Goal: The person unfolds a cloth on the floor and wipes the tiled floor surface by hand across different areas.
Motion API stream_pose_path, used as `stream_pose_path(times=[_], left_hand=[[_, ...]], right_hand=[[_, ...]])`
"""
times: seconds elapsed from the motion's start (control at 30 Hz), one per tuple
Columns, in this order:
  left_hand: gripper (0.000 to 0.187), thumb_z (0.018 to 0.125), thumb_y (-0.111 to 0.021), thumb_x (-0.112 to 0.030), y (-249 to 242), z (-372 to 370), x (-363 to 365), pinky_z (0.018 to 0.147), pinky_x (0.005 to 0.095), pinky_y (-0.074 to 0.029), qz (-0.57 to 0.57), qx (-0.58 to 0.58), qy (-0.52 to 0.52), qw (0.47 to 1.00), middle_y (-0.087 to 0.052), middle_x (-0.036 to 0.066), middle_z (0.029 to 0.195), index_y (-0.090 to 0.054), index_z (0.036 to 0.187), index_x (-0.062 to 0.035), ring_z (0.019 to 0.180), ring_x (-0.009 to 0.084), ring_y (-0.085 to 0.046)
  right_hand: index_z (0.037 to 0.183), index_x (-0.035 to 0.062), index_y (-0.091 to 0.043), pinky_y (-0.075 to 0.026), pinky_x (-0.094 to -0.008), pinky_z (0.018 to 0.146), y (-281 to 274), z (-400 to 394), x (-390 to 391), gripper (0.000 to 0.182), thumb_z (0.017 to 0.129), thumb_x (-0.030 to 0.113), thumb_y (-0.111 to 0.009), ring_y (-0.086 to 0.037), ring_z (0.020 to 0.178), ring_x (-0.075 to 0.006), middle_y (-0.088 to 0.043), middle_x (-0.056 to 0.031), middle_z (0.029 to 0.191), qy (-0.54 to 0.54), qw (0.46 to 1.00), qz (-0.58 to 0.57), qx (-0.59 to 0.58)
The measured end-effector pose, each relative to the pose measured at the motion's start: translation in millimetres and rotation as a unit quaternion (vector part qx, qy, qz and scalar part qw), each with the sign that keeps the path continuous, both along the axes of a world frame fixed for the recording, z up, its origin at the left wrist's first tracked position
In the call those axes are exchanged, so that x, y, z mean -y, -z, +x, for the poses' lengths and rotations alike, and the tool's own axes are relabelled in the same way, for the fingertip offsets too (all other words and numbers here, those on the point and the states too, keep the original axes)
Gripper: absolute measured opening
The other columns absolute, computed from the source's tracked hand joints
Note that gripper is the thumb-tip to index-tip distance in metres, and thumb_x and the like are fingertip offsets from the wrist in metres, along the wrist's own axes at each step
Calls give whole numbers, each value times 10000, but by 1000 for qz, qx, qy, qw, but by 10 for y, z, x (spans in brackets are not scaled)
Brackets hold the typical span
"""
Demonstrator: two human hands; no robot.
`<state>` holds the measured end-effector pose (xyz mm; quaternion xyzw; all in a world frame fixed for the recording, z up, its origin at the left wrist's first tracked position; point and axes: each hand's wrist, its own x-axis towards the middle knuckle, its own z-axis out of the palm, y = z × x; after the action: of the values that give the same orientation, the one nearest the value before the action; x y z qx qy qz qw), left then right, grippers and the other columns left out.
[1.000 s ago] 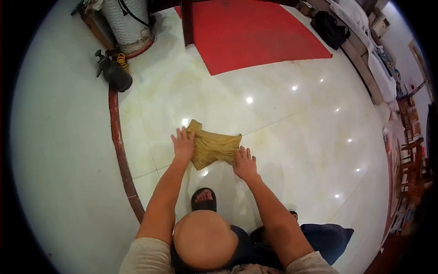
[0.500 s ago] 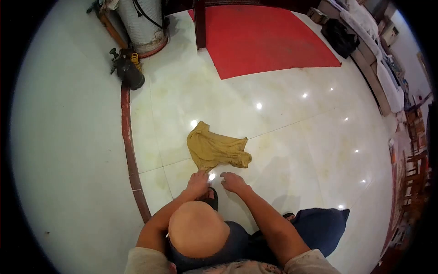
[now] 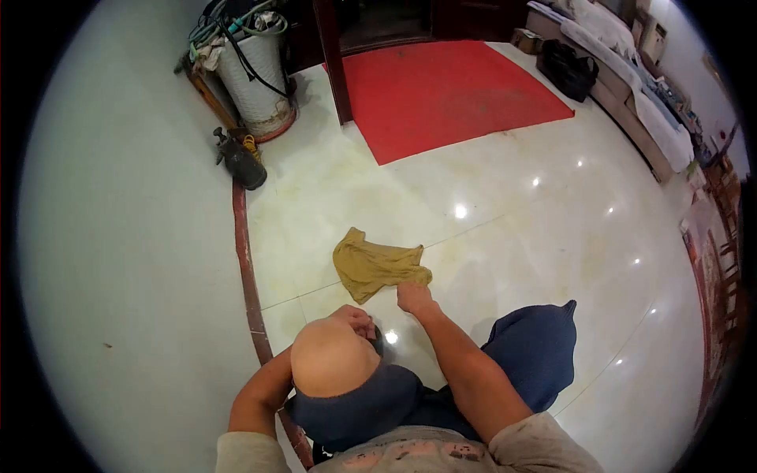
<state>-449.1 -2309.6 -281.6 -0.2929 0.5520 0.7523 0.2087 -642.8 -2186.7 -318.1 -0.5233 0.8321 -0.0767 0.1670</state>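
Observation:
A mustard-yellow cloth garment [image 3: 371, 262], shaped like a small T-shirt, lies spread and wrinkled on the tiled floor in front of me. My right hand [image 3: 414, 297] is at its lower right edge, fingers closed on the fabric; the fingertips are hidden from above. Close to my bare knee [image 3: 335, 357], my left hand [image 3: 355, 318] is held with its fingers curled in. It is apart from the garment, and nothing shows in it. A dark shoe [image 3: 378, 340] shows partly beside that knee.
A red mat [image 3: 449, 94] lies before the doorway. Along the left wall stand a dark pump sprayer [image 3: 241, 161] and a white bin [image 3: 254, 83] with hoses on top. A black bag [image 3: 566, 69] sits by the sofa [image 3: 631, 118] at the right.
My right hand has moved forward onto the garment's lower right edge. My left hand has drawn back from the garment toward my knee. The camera view has tilted upward.

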Motion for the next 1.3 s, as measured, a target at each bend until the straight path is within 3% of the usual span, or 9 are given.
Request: stream_pose_path(times=[0.1,0.2,0.37,0.57,0.67,0.8,1.07,1.17,1.3], left_hand=[[250,812,-670,-270,-187,117,-144,653,303,-455,75,29,38,996,-653,62,760,-680,788,-21,702,114,-567],[278,820,-652,-292,-281,262,-193,649,310,-457,60,20,58,996,-658,67,764,-680,783,-18,698,128,-575],[326,833,-623,-329,-400,368,111,643,321,-460,-160,-31,9,987,-667,75,770,-682,776,-13,691,150,-589],[397,860,-553,-369,-783,68,602,675,364,-473,-445,49,-23,894,-674,144,779,-673,776,-1,729,264,-617],[340,850,-570,-332,-504,-32,631,708,389,-481,-430,-71,3,900,-647,188,790,-639,810,-2,769,304,-622],[262,835,-573,-266,-666,-115,505,712,416,-481,-482,-99,49,869,-631,192,804,-572,824,-5,778,337,-620],[225,832,-543,-237,-665,-285,647,693,446,-461,-519,-167,129,828,-585,170,774,-533,764,-23,771,362,-580],[247,852,-520,-244,-599,-448,724,690,444,-462,-522,-122,128,835,-579,183,775,-542,751,-19,783,353,-581],[282,880,-500,-254,-345,-616,856,684,443,-462,-512,-170,67,839,-593,202,751,-579,754,-14,748,355,-589]], right_hand=[[912,49,-679,-505,-444,821,-270,22,-74,212,822,147,-515,-641,944,-343,-671,-183,973,16,999,20,-24],[913,48,-678,-510,-437,812,-274,28,-108,228,838,204,-530,-641,947,-338,-670,-179,988,30,999,11,-25],[956,42,-679,-505,-436,816,-315,76,-100,336,852,339,-560,-637,958,-332,-666,-172,1010,36,998,42,34],[965,28,-684,-486,-434,857,-353,147,-28,380,830,366,-576,-627,983,-325,-666,-171,1023,12,996,76,47],[966,25,-684,-486,-432,862,-216,79,28,381,817,358,-575,-630,974,-330,-665,-176,1027,23,994,87,58],[980,31,-680,-486,-426,867,-33,8,71,381,804,350,-571,-629,976,-332,-661,-177,1040,13,996,79,31],[995,59,-677,-480,-429,884,512,-120,189,356,815,342,-558,-619,997,-332,-658,-164,1054,30,980,156,124],[999,67,-671,-474,-430,893,690,-214,258,342,836,336,-536,-610,1020,-329,-652,-166,1066,51,974,170,140],[1005,69,-657,-470,-431,895,622,-365,382,331,859,327,-509,-604,1030,-326,-647,-175,1063,79,964,197,158]])
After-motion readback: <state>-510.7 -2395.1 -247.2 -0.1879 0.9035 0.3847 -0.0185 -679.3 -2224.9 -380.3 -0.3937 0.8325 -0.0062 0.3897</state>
